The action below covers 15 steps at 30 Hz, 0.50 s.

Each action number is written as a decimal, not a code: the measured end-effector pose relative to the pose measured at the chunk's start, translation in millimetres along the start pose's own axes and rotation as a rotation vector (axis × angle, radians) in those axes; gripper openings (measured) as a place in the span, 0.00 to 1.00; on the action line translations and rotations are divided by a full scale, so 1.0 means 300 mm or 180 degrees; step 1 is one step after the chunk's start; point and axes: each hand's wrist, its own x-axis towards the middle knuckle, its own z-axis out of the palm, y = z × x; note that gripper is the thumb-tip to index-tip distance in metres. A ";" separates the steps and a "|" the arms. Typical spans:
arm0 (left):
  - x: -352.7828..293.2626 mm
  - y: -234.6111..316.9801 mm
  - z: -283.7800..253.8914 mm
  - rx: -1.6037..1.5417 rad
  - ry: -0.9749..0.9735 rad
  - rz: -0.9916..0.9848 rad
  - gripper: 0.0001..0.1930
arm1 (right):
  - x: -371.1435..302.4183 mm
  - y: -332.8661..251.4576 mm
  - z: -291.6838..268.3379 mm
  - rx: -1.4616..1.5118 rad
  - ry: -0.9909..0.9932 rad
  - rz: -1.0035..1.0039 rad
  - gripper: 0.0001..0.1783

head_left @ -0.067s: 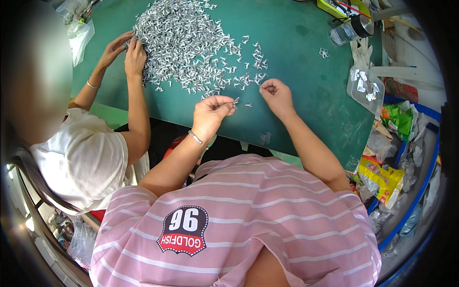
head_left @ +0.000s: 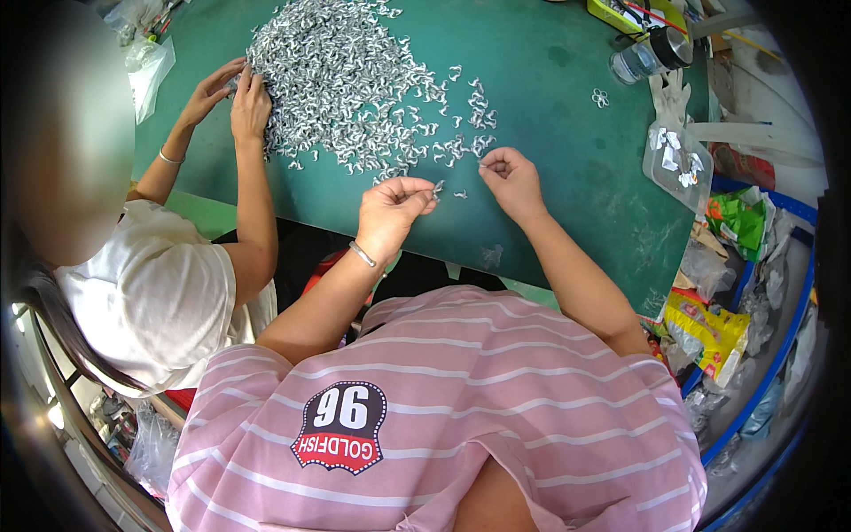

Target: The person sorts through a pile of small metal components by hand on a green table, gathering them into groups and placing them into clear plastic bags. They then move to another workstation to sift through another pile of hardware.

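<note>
Right hand (head_left: 514, 184) has edged slightly left, fingers together, loose metal pieces (head_left: 480, 145) just beyond them; left hand (head_left: 390, 213), farther from those, pinches one piece (head_left: 438, 188).

Green table (head_left: 567, 115) beside blue frame (head_left: 791, 207)

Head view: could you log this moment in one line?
left hand: pinching small curved silvery piece; right hand: beside similar loose pieces; green tabletop: large silvery pile
</note>
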 end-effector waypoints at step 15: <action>-0.004 -0.010 0.020 0.0029 -0.0048 0.0003 0.05 | -0.078 -0.121 0.013 0.1175 -0.0288 -0.0601 0.17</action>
